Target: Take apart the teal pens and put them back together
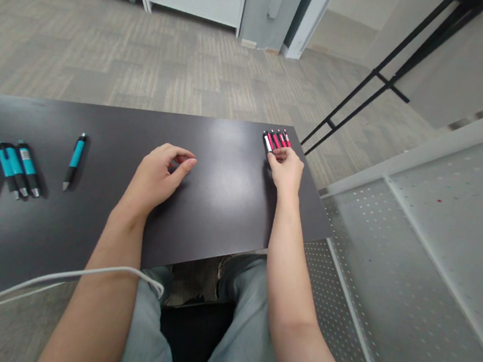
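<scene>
The dark table (pixel 221 202) lies under both hands. The left hand (pixel 157 174) rests curled, half shut; I cannot tell if it holds anything. The right hand (pixel 286 171) bends its fingers down. The red pens (pixel 276 140) touch its fingertips, just past them; I cannot tell if it grips them. Blue pens (pixel 28 167) lie far left of the left hand.

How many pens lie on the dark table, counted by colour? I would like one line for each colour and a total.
Blue pens: 4 (one alone, what looks like three in a cluster further left)
Red pens: 4 (side by side at the fingertips of the right hand)
Total: 8
A reddish bit shows under the curled left hand; I cannot tell what it is, so it is not counted.
</scene>
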`<state>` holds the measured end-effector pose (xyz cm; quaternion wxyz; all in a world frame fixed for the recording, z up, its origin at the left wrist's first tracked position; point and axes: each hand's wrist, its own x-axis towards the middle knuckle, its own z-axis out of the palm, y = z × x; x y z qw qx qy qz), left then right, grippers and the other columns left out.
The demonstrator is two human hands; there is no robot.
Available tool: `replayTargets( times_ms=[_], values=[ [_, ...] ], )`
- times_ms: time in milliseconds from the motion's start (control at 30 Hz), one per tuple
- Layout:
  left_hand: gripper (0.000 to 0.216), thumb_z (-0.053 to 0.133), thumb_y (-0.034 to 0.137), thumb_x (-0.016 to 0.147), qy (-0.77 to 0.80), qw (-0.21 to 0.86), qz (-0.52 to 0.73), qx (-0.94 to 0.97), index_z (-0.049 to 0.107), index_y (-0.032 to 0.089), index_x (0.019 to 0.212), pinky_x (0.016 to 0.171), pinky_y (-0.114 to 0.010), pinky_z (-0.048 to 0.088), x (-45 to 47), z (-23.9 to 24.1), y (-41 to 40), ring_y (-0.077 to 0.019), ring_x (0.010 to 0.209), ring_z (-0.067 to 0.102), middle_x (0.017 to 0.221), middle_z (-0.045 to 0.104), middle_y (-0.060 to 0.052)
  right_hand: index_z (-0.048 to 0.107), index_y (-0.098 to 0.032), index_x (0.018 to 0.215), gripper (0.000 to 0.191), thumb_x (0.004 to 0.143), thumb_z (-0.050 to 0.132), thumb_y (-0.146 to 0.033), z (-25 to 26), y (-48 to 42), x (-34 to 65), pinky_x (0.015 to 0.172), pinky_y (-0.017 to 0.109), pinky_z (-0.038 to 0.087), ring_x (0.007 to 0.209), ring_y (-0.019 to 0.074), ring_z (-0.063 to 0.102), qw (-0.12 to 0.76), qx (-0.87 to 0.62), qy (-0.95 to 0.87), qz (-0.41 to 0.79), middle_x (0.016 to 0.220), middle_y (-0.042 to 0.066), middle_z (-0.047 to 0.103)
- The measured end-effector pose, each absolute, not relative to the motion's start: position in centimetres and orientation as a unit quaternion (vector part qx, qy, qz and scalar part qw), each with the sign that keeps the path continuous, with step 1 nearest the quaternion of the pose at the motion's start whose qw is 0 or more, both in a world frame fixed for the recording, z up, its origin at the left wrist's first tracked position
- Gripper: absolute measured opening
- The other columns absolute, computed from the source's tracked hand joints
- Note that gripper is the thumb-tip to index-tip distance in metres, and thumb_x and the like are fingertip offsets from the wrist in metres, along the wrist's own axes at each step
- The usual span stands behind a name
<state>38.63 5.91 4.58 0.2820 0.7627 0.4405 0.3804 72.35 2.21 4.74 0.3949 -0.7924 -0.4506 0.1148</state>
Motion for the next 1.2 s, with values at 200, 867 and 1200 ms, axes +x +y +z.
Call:
replayTargets(
  times_ms=[200, 867, 1200],
  values=[
    [0.023, 0.074, 0.056, 0.106, 0.442, 0.293, 0.381, 0.758, 0.083, 0.035, 0.103, 0.090, -0.051, 0.065, 38.69, 4.63, 5.82, -0.0329, 0.098, 0.076, 0.103, 0.081, -0.007, 0.079, -0.028, 0.096, 0.006, 0.101, 0.077, -0.032, 5.01, 2.26, 72.19, 0.110, 0.050, 0.065, 0.107, 0.0346, 0.085, 0.386, -0.792, -0.459, 0.116, 0.111, 0.012, 0.090],
    [0.023, 0.077, 0.055, 0.103, 0.446, 0.296, 0.378, 0.755, 0.086, 0.034, 0.106, 0.082, -0.048, 0.066, 38.64, 4.20, 5.96, -0.0313, 0.090, 0.080, 0.100, 0.085, -0.006, 0.077, -0.031, 0.103, 0.011, 0.098, 0.081, -0.040, 5.12, 1.89, 72.03, 0.103, 0.055, 0.062, 0.113, 0.0365, 0.079, 0.342, -0.832, -0.428, 0.090, 0.113, 0.008, 0.088],
    [0.023, 0.077, 0.055, 0.103, 0.445, 0.303, 0.374, 0.756, 0.086, 0.034, 0.107, 0.084, -0.051, 0.065, 38.59, 4.20, 5.95, -0.0335, 0.092, 0.080, 0.102, 0.086, -0.007, 0.075, -0.027, 0.107, 0.022, 0.097, 0.085, -0.045, 5.08, 1.99, 71.85, 0.113, 0.056, 0.060, 0.123, 0.0364, 0.074, 0.318, -0.853, -0.411, 0.057, 0.139, 0.015, 0.068]
  ],
)
